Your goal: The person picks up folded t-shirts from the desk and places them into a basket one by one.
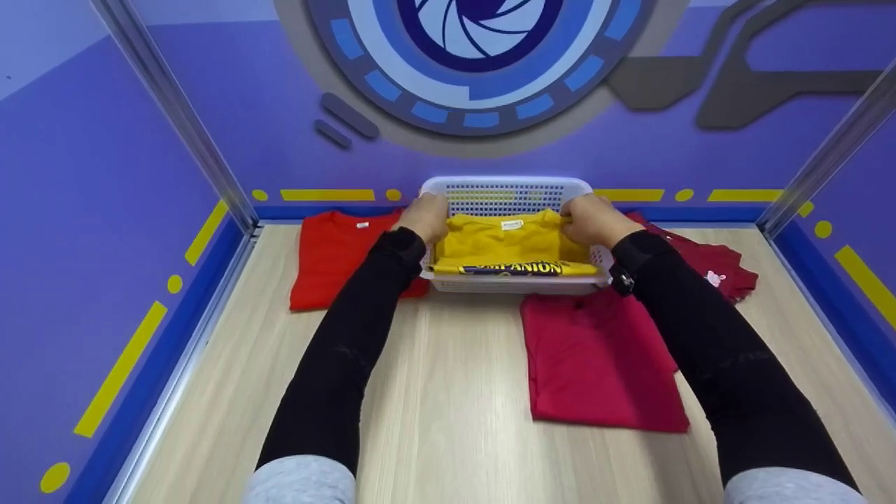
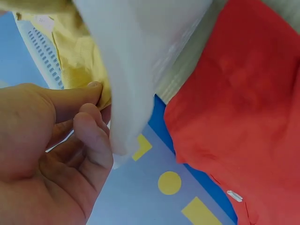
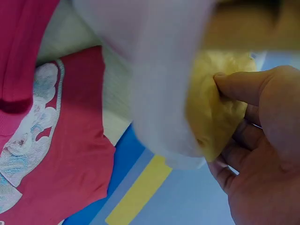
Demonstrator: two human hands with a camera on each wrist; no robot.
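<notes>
A folded yellow T-shirt with a white neck label and dark lettering lies inside a white plastic basket by the back wall. My left hand is at the basket's left end, and in the left wrist view its thumb and fingers pinch the edge of the yellow cloth. At the opposite end my right hand pinches the shirt's other upper corner, where the right wrist view shows the yellow cloth between thumb and fingers. The basket wall runs close beside those fingers.
An orange-red folded shirt lies left of the basket. In front to the right is a crimson folded shirt, and behind it a dark red garment with a white print. Blue-purple panels enclose the wooden table.
</notes>
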